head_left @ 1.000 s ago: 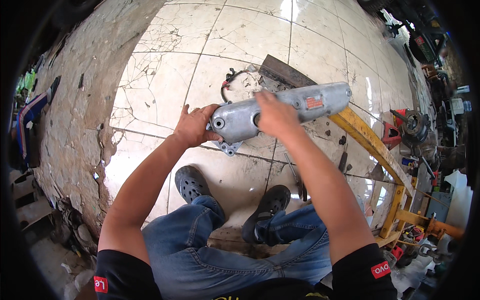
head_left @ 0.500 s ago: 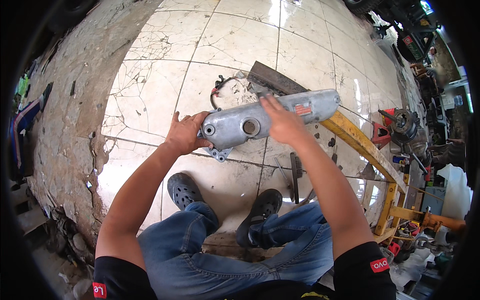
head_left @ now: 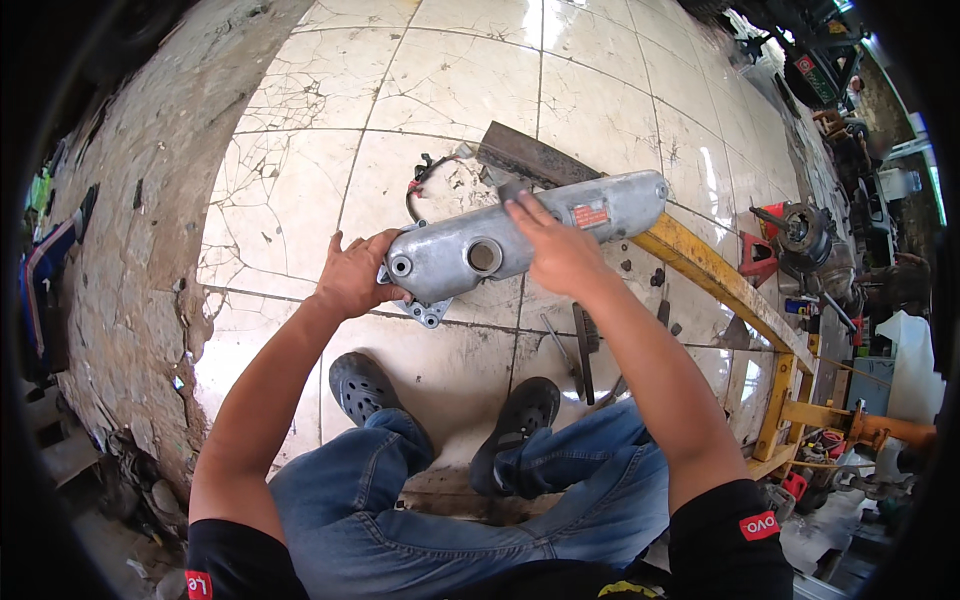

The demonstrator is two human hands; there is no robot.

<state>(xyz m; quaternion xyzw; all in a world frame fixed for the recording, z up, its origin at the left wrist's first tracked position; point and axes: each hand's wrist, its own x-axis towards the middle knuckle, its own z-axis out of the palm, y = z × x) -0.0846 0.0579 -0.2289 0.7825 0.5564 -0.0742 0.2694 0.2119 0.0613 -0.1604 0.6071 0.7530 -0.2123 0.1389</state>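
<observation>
A long grey metal valve cover (head_left: 450,262) with a round filler hole lies slanted in front of me, its right end farther away. My left hand (head_left: 357,274) grips its left end, thumb along the near edge and fingers over the far side. On the top of the cover, right of the hole, rests my right hand (head_left: 558,250). Under its fingertips is a small dark grey piece that looks like sandpaper (head_left: 512,191). Below the cover's left end a metal bracket-like part (head_left: 428,313) with holes shows partly.
A yellow steel frame (head_left: 715,272) with a dark metal plate (head_left: 535,155) runs behind the cover to the right. A wire harness (head_left: 420,185) lies beyond it. Near my right shoe are a wire brush (head_left: 586,350) and a thin rod (head_left: 560,340). A red stand (head_left: 757,260) is farther right.
My right hand's fingers have shifted slightly along the top of the cover with the dark piece. My left hand keeps its grip. The whole view has shifted a little.
</observation>
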